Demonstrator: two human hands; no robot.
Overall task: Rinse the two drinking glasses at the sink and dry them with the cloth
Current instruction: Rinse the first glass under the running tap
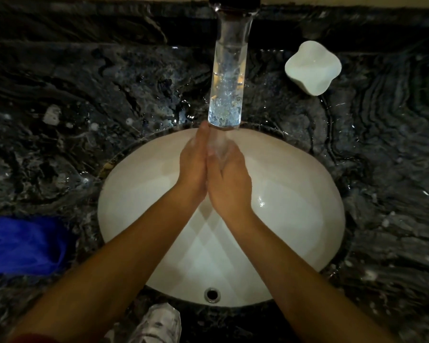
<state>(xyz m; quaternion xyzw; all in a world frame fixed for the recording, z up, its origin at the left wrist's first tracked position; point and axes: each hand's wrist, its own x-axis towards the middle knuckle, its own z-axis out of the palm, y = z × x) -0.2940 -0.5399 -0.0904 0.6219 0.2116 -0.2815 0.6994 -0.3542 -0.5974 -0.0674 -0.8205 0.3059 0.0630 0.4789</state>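
The drinking glass (227,78) stood upright over the back rim of the sink (139,194) under running water, both hands (214,169) pressed together around its base, and I feared the wet glass could slip out and break in the basin.

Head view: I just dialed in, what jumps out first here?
A tall clear glass under the black tap, water bubbling inside it, held from below over the white sink by the left hand and right hand pressed side by side. A blue cloth lies on the dark marble counter at left; a white dish sits upper right.
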